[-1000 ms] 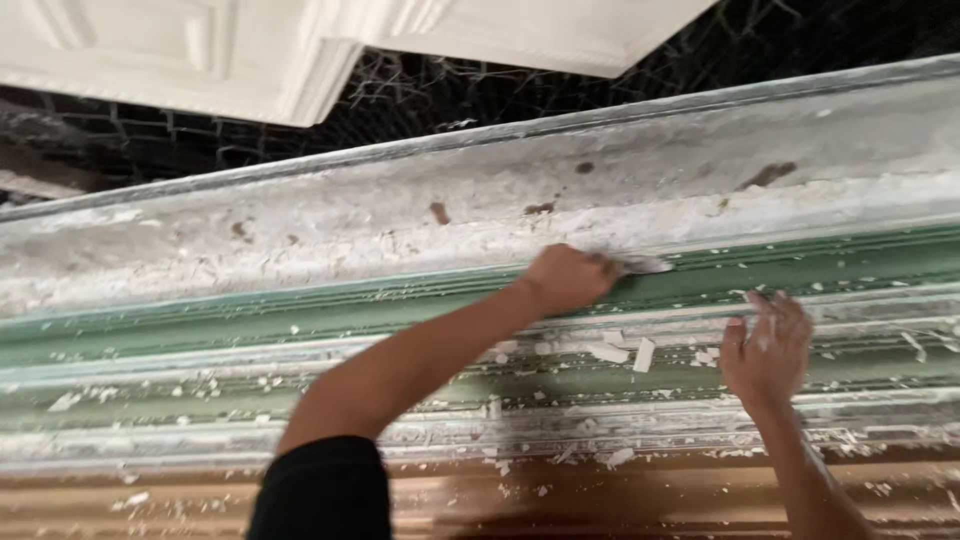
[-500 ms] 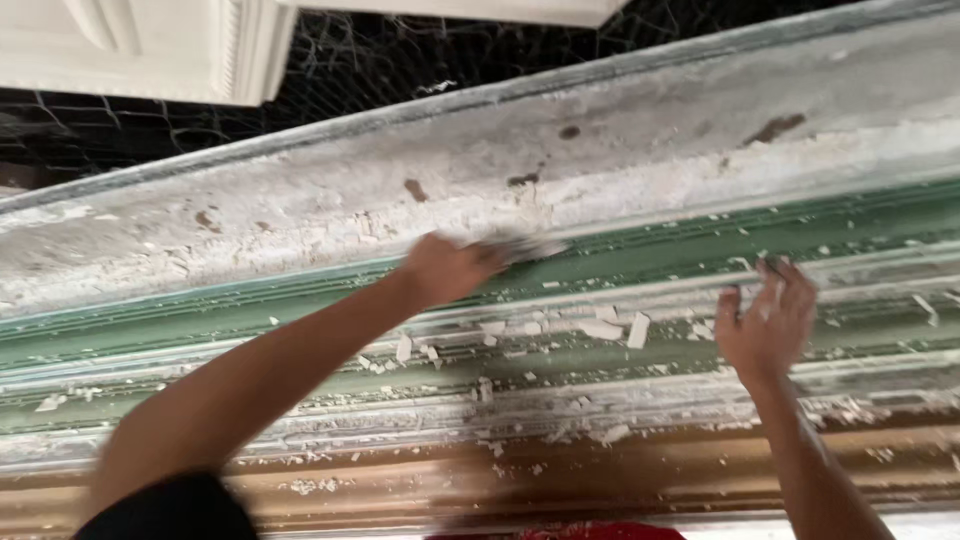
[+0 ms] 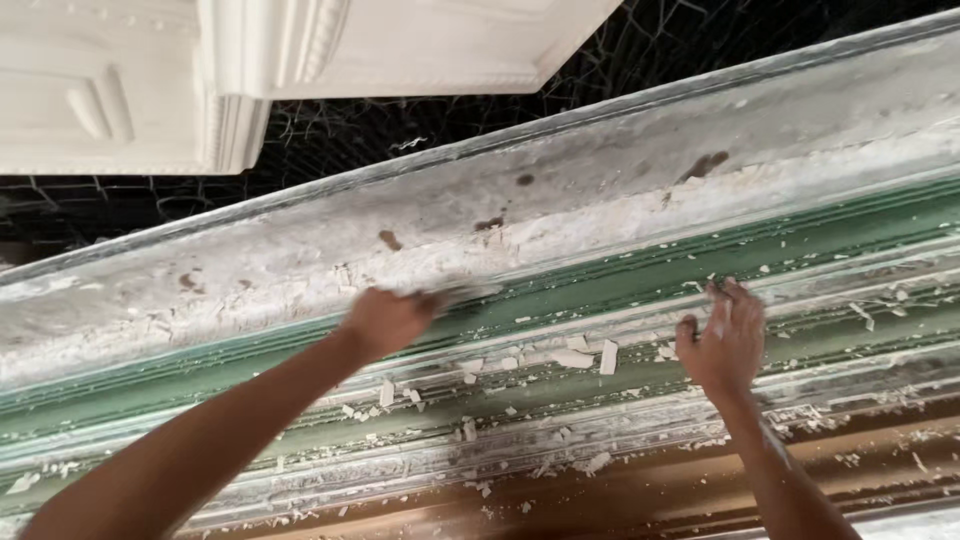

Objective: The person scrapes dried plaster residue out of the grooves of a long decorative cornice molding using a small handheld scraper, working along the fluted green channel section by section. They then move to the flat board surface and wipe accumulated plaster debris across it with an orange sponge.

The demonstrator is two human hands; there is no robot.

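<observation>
Scraping plaster residue from a long green mould.

Left hand is gripping a blurred scraper against the mould; right hand, fingers spread, is bracing its ledge. Plaster chips are probably brittle and light; the stiff scraper is best held by its handle.

No packages, labels, signs or screens show anywhere in this view.
</observation>
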